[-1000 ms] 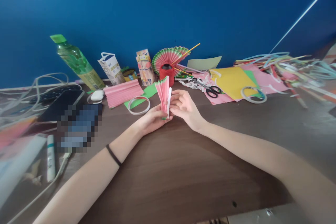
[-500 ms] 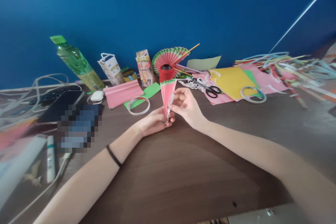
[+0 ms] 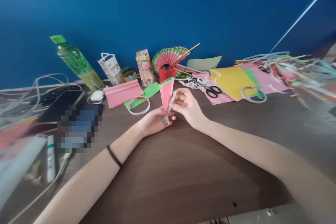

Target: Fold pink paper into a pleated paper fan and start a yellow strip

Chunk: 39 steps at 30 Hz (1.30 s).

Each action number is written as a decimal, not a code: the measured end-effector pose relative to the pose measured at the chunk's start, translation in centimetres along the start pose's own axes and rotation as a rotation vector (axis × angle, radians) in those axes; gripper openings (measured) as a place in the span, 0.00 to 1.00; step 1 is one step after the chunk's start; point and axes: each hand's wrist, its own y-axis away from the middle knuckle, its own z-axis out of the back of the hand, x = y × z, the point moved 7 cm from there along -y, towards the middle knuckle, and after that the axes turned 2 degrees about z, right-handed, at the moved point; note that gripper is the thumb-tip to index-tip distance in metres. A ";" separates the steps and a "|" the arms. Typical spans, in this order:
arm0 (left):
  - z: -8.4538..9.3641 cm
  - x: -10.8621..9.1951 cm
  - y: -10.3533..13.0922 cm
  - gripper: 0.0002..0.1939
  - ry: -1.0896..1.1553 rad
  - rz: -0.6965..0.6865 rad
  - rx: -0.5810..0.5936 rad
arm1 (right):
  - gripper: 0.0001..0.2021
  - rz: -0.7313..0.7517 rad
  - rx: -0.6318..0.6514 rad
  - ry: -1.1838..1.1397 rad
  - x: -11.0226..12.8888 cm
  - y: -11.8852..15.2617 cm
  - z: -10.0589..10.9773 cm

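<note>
A pleated pink paper fan [image 3: 166, 92] with green edges stands upright, pinched near its lower end by my left hand [image 3: 154, 122]. My right hand [image 3: 187, 106] pinches a thin white strip [image 3: 172, 97] along the fan's right side. The strip's lower end reaches down to my left fingers; whether it is stuck to the paper I cannot tell. Directly behind the fan is a spool of red thread [image 3: 166, 71]. Further back leans an opened round pleated fan [image 3: 166, 59] in pink and green, with a yellow stick [image 3: 191, 48] by it.
Left of my hands lie a tape roll [image 3: 139, 113], folded pink paper [image 3: 123, 93] and green paper [image 3: 152, 91]. Black scissors [image 3: 213, 91], yellow paper [image 3: 231, 82] and another tape roll [image 3: 244, 98] lie to the right. A green bottle [image 3: 76, 61] and phones [image 3: 61, 105] are further left.
The fan's upper end has closed up a little and sits lower, showing more of the red spool. The white strip's top now stands slightly away from the fan's edge.
</note>
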 end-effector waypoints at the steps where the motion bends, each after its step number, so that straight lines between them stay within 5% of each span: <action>1: 0.0 0.0 0.0 0.08 0.004 0.003 -0.012 | 0.21 -0.001 0.007 -0.007 -0.1 0.0 0.0; 18: 0.6 -0.2 0.0 0.15 -0.013 -0.031 -0.061 | 0.20 0.030 0.003 -0.026 0.4 -0.5 0.7; 26: 1.3 -1.0 -0.1 0.06 -0.040 -0.102 -0.181 | 0.21 0.053 0.031 -0.034 2.1 -1.0 0.7; 39: 1.2 -1.6 0.1 0.11 -0.067 -0.237 -0.146 | 0.33 0.036 0.126 0.014 1.4 -0.8 0.1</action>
